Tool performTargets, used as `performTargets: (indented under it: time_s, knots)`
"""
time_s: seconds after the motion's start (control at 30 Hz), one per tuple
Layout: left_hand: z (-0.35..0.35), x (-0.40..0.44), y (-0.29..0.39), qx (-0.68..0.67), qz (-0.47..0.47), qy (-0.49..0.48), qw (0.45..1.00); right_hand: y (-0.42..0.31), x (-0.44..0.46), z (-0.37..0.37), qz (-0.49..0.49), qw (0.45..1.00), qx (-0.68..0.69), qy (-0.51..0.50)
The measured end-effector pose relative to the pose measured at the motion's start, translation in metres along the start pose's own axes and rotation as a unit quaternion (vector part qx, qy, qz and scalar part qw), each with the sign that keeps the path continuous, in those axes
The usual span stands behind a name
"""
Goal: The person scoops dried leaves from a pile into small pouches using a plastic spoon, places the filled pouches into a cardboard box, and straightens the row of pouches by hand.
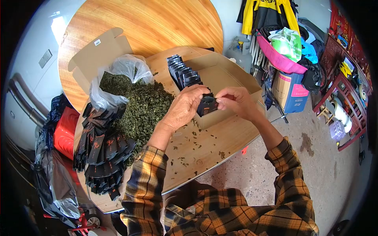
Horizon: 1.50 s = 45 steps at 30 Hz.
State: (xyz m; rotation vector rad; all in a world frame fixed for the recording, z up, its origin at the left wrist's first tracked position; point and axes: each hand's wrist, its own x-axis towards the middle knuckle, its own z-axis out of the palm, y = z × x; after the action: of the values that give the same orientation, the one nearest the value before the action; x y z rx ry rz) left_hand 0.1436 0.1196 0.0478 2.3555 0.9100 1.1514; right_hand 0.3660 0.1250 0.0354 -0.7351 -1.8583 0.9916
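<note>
A black packet with small orange print stands at the near corner of an open cardboard box. My left hand is closed on its upper left edge, fingers curled at the top. On the other side, my right hand pinches the packet's upper right edge between thumb and fingertips. Behind them, a row of similar black packets runs along the box's left side. A heap of dried green leaves lies left of my left hand, and loose leaf bits are scattered over the wooden table.
Many flat black packets are fanned out at the table's left. A clear plastic bag holds more leaves beside an open cardboard lid. A red stool stands left; a pink tub sits on a blue carton at right.
</note>
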Motion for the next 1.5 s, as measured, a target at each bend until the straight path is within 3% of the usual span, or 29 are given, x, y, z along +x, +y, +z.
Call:
performTargets:
  time_s: [0.3, 0.37, 0.4, 0.5, 0.57, 0.63, 0.7, 0.77, 0.8, 0.87, 0.97, 1.2, 1.23, 1.5]
  knots:
    - [-0.006, 0.002, 0.005, -0.008, -0.026, -0.030, 0.999, 0.001, -0.001, 0.000, -0.039, 0.996, -0.080, -0.009]
    - [-0.005, 0.001, 0.001, -0.002, -0.006, -0.021, 1.000, -0.003, 0.000, -0.003, -0.055, 0.979, -0.167, 0.103]
    - [-0.005, 0.001, 0.002, 0.002, 0.014, -0.016, 1.000, -0.001, 0.003, -0.004, -0.056, 0.979, -0.167, 0.102]
    - [-0.006, 0.001, 0.005, 0.002, -0.027, -0.024, 0.999, 0.006, 0.017, -0.008, -0.020, 0.991, -0.056, 0.117]
    - [-0.005, 0.002, 0.005, 0.010, -0.021, -0.023, 0.999, 0.006, 0.028, -0.001, 0.108, 0.987, 0.076, 0.087]
    - [-0.005, 0.001, 0.004, 0.019, -0.017, -0.021, 0.999, 0.016, 0.045, 0.006, 0.133, 0.979, 0.123, 0.095]
    - [-0.005, -0.001, 0.005, 0.059, 0.049, 0.055, 0.996, 0.027, 0.063, 0.009, 0.158, 0.967, 0.171, 0.103]
    - [-0.009, -0.003, 0.000, -0.028, -0.019, 0.143, 0.989, 0.034, 0.081, 0.010, 0.210, 0.947, 0.214, 0.113]
    - [-0.015, -0.007, -0.004, -0.093, -0.127, 0.166, 0.974, 0.037, 0.089, 0.012, 0.207, 0.948, 0.215, 0.112]
    - [-0.015, -0.014, -0.041, -0.129, -0.139, 0.236, 0.953, 0.043, 0.102, 0.016, 0.248, 0.940, 0.210, 0.104]
    - [0.000, -0.025, -0.068, -0.178, -0.183, 0.262, 0.931, 0.060, 0.120, 0.022, 0.253, 0.930, 0.254, 0.076]
    - [0.017, -0.019, -0.044, -0.130, -0.232, 0.198, 0.943, 0.052, 0.121, 0.031, 0.241, 0.928, 0.277, 0.068]
    - [0.013, -0.017, -0.034, -0.146, -0.235, 0.146, 0.950, 0.048, 0.119, 0.032, 0.236, 0.930, 0.277, 0.056]
    - [0.032, -0.011, -0.049, -0.103, -0.233, 0.132, 0.958, 0.069, 0.125, 0.028, 0.196, 0.943, 0.268, -0.035]
